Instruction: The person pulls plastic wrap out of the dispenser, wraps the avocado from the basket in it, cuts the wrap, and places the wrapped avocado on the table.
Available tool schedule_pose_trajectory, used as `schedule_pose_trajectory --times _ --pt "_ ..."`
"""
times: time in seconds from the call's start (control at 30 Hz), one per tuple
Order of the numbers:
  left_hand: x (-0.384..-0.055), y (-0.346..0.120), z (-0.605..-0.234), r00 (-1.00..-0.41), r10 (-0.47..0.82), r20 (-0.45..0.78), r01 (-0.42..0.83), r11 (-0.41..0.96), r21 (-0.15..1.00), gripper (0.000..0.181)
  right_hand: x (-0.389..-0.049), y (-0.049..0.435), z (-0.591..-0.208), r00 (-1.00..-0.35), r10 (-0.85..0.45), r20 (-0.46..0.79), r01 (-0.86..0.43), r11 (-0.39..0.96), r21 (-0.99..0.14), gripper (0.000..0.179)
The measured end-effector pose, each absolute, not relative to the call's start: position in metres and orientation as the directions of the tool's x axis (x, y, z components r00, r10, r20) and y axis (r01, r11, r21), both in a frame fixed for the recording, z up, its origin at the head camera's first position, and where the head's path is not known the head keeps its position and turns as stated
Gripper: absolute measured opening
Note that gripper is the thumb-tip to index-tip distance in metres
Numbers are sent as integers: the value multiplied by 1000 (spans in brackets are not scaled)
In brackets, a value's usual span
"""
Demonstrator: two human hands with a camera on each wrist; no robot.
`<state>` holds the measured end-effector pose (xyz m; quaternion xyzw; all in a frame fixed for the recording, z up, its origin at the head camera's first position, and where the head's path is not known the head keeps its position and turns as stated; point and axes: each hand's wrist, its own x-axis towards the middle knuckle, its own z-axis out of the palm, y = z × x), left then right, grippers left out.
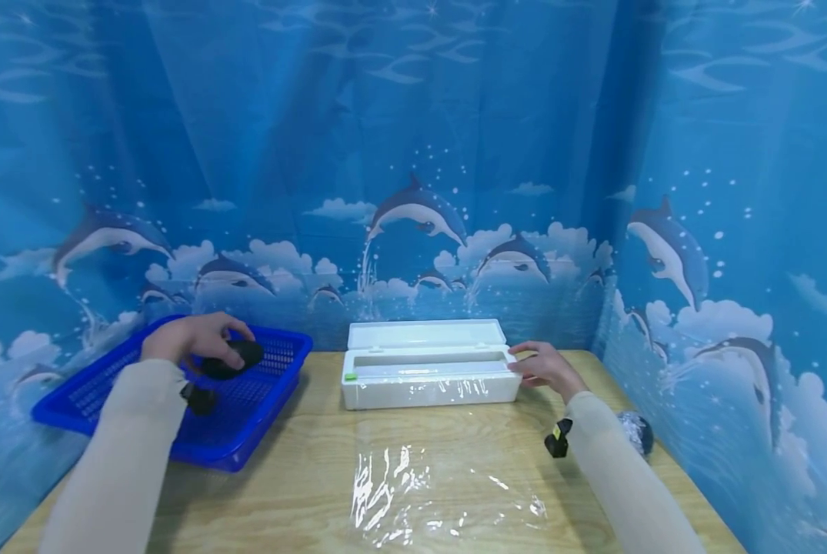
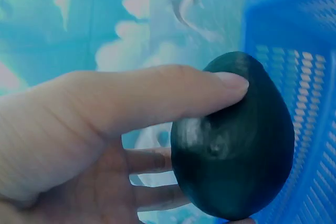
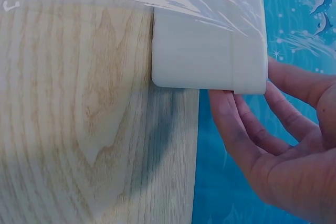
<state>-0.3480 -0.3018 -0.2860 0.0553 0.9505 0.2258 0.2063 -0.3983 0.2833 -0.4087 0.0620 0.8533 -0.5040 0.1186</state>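
Observation:
A dark green avocado (image 2: 236, 145) is gripped in my left hand (image 1: 201, 338), thumb across its near side and fingers behind it. In the head view it is held above a blue plastic basket (image 1: 295, 346). My right hand (image 1: 548, 368) touches the right end of a long white cling film dispenser (image 1: 430, 392), whose lid (image 1: 427, 333) stands raised at the back. Up close in the right wrist view, the fingers (image 3: 249, 124) lie lightly bent against the end and corner of the dispenser. Clear cling film (image 1: 392, 485) stretches from the dispenser toward me over the table.
Beyond my right forearm sits a round dark thing in shiny wrapping (image 1: 636, 432), partly hidden by the sleeve. A small green piece (image 1: 351, 377) is on the dispenser's left front. Dolphin-print curtains (image 1: 413, 154) enclose the wooden table (image 1: 302, 492) at the back and sides.

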Motion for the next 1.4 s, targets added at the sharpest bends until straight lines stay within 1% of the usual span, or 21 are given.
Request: schedule_pose_trajectory --times 0.13,0.27,0.4,0.6,0.7,0.83,1.0,1.27,1.4 --pt "-346 -286 -281 -913 250 -322 91 895 437 63 -398 283 -408 -963 -15 -270 230 480 -846 56" --pt "-343 -266 -278 -920 276 -278 143 897 418 63 -398 283 -408 -962 -15 -272 233 475 -849 55" --pt "-339 -247 -278 -915 325 -239 201 881 428 63 -399 284 -409 -962 -9 -274 237 474 -848 55" --pt "-332 -220 -281 -911 355 -209 228 858 460 58 -400 282 -409 -959 -4 -282 246 479 -843 55" --pt "-327 -208 -282 -903 382 -196 251 841 480 56 -400 282 -409 -958 0 -286 252 476 -842 56" --pt "-324 -194 -287 -885 437 -159 312 811 495 54 -401 283 -409 -957 7 -290 259 471 -843 55" --pt "-323 -176 -297 -867 487 -110 383 791 478 53 -401 283 -411 -956 9 -292 262 469 -843 55" --pt "-322 -147 -313 -857 504 -110 390 772 502 51 -403 284 -411 -952 22 -306 281 463 -841 54" --pt "-321 -134 -320 -842 529 -105 408 752 518 52 -404 285 -411 -953 18 -303 277 459 -844 53"
